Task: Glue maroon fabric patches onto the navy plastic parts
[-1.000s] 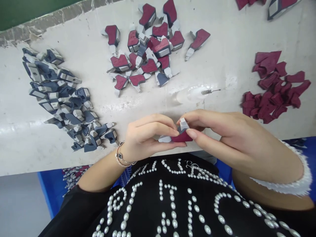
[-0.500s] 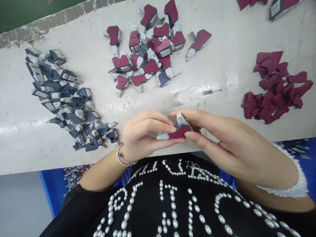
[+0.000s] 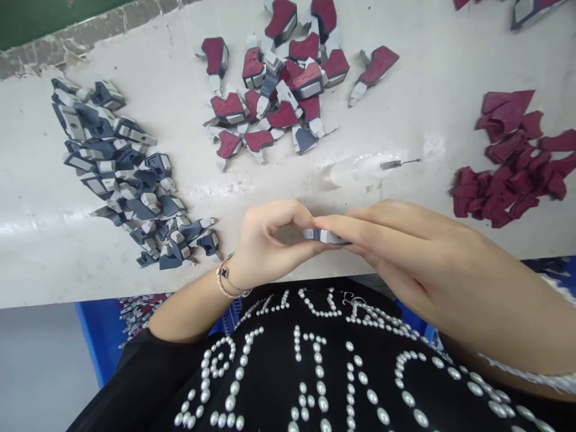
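Between my two hands, near the table's front edge, is a small grey and dark-blue plastic part, turned edge-on. Thumb and forefinger of my left hand pinch its left end. My right hand grips the other end, its fingers lying along the top and covering much of the part. The maroon face seen earlier on this part is hidden now. Beyond my hands lies a pile of similar parts with maroon inserts.
On the left is a heap of grey and dark-blue parts; on the right, loose maroon pieces. A bottle with a thin needle tip lies on the white table. Below the left edge stands a blue bin holding more parts.
The held part has been turned so its maroon face no longer shows. My right fingers have moved over its top, and my left fingers have shifted to its end. The view has shifted slightly.
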Demonstrator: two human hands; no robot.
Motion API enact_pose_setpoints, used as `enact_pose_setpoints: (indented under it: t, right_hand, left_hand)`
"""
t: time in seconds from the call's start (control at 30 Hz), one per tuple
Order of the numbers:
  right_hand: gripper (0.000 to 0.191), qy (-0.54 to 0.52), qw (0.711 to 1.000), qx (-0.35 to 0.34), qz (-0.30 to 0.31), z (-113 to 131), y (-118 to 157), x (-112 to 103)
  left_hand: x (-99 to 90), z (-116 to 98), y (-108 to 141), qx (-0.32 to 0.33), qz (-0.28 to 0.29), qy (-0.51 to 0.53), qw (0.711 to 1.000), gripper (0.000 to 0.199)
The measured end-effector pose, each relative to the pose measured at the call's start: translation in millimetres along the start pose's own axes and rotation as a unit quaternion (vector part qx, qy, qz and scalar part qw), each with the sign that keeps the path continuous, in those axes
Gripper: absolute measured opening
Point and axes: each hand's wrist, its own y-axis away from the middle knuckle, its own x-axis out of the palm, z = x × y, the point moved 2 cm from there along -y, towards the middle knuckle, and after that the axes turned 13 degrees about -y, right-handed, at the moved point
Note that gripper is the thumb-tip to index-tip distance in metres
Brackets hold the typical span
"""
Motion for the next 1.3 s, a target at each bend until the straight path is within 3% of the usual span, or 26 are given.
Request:
enact_pose_setpoints:
  t: [0.17, 0.37, 0.47, 0.83, 1.1, 1.3]
  right_hand:
    - [0.047, 0.006, 1.000, 0.002, -0.014, 3, -3, 0]
    - [0.044, 0.024, 0.998, 0.031, -0.040, 7, -9, 6]
    - [0.046, 0.043, 0.998, 0.013, -0.051, 5, -11, 9]
    - [0.029, -0.024, 0.999, 0.028, -0.036, 1, -7, 11]
    - [0.033, -0.014, 0.999, 0.014, -0.047, 12, -6, 11]
    - [0.035, -0.012, 0.999, 0.007, -0.035, 18, -1, 13]
  left_hand:
    - [2.9, -1, 0, -0.009, -0.016, 0.024, 1.000, 0.026]
    - [7.6, 1, 0, -0.061, -0.032, 0.072, 0.995, 0.027]
    - [6.6, 4, -1, -0.084, -0.030, 0.076, 0.993, 0.032]
    - [-0.5, -1, -2, -0.132, 0.117, 0.034, 0.984, 0.023]
    - [-2.3, -6, -1, -0.066, 0.074, 0.035, 0.994, 0.028]
    - [-4.5, -10, 0, -0.054, 0.085, 0.072, 0.992, 0.024]
